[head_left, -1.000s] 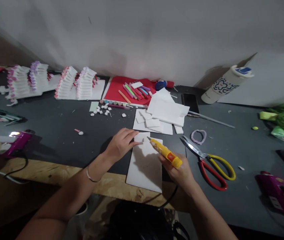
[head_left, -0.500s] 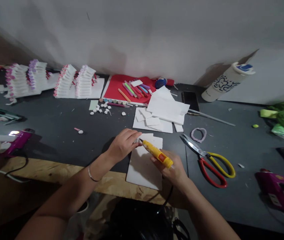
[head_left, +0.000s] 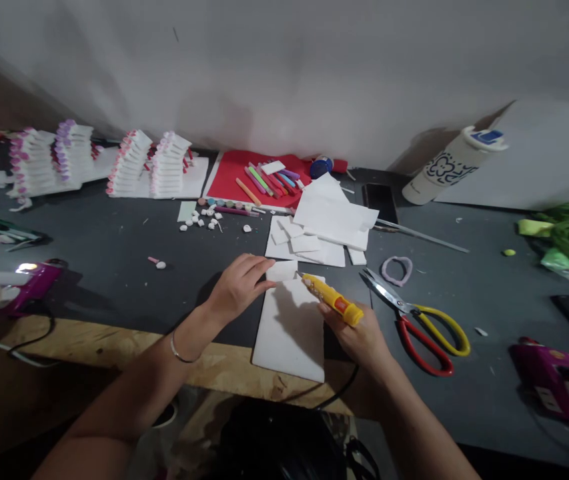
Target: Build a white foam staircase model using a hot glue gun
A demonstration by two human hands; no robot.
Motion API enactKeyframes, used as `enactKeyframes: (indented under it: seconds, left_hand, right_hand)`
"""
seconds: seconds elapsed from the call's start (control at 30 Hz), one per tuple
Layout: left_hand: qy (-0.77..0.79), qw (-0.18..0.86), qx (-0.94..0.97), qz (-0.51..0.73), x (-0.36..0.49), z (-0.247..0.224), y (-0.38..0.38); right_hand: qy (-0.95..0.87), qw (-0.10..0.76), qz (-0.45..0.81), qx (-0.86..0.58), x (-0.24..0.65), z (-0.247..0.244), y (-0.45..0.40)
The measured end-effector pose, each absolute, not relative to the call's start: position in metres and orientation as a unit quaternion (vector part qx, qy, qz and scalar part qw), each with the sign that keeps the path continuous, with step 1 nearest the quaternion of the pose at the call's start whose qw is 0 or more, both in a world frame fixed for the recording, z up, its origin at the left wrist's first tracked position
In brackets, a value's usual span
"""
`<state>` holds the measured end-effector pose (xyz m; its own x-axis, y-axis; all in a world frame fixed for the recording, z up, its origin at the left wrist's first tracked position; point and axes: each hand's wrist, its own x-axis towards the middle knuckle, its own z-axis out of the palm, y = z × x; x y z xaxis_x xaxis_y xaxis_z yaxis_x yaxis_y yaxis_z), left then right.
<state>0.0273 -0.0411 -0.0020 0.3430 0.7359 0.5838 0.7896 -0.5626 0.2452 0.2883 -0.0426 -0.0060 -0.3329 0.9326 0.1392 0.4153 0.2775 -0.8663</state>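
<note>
Card (head_left: 283,269) pinched in left hand (head_left: 237,287) by left end, apparently for steadiness; yellow tool (head_left: 335,299) gripped in right hand (head_left: 364,339), tip angled to card's right edge. Board (head_left: 289,337) laid across near edge of counter (head_left: 114,287), likely for close reach; scissors (head_left: 402,307) parked to right.

On my feed, the left hand (head_left: 238,287) and right hand (head_left: 359,337) are both bare, forearms bare too. I've got one thin, silver-coloured bangle (head_left: 176,353) on the left wrist. Black material (head_left: 274,443) shows at my lap, too dark for me to tell whether it's clothing.
</note>
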Motion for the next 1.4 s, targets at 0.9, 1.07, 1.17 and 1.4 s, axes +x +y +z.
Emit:
enactKeyframes:
  seconds: [0.9, 1.07, 1.17, 1.4]
  left_hand:
    - [-0.503, 0.027, -0.85, -0.157, 0.066, 0.01, 0.049]
    - [-0.51, 0.009, -0.853, -0.115, 0.074, 0.005, 0.073]
    - [-0.527, -0.043, -0.831, -0.17, 0.065, 0.011, 0.064]
    - [-0.507, -0.239, -0.793, -0.241, 0.043, 0.024, 0.006]
  right_hand:
    - [-0.27, 0.545, 0.639, -0.471, 0.28, 0.002, -0.023]
    - [-0.247, 0.553, 0.652, -0.456, 0.278, 0.0, -0.02]
    - [-0.252, 0.552, 0.653, -0.454, 0.279, 0.001, -0.021]
    - [-0.255, 0.562, 0.649, -0.446, 0.281, 0.005, -0.022]
